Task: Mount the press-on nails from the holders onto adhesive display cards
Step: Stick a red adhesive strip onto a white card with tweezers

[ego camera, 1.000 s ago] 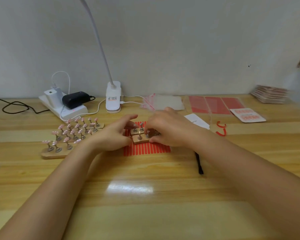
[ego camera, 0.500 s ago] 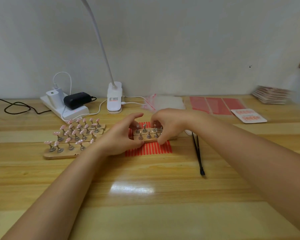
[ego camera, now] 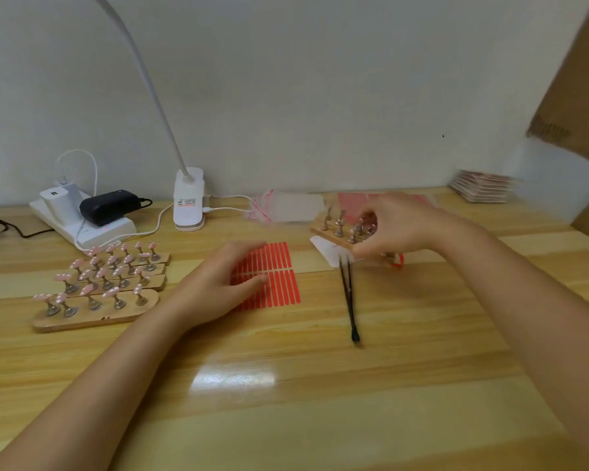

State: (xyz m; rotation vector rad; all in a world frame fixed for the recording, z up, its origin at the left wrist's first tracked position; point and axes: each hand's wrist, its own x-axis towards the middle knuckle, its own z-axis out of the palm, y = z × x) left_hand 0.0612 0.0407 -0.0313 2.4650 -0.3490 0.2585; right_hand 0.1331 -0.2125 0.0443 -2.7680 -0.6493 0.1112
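My right hand [ego camera: 400, 226] grips a wooden holder with bare metal pegs [ego camera: 337, 231], lifted just above the table at the right of centre. My left hand [ego camera: 225, 283] lies with relaxed fingers on the left part of the red adhesive strip sheet [ego camera: 278, 277]. Several wooden holders carrying pink press-on nails [ego camera: 106, 283] stand in rows at the left. Black tweezers [ego camera: 349, 297] lie to the right of the red sheet. A white card [ego camera: 325, 249] shows under the lifted holder.
A power strip with chargers [ego camera: 79, 212] and a clip lamp base [ego camera: 188, 198] stand at the back left. Clear bags [ego camera: 288, 205] and red sheets [ego camera: 351, 200] lie at the back. A stack of cards [ego camera: 483, 186] sits at the back right, beside cardboard [ego camera: 582, 79].
My right hand has lifted the empty-peg holder off the red sheet and carried it to the right and back. My left hand has let go and now rests on the sheet.
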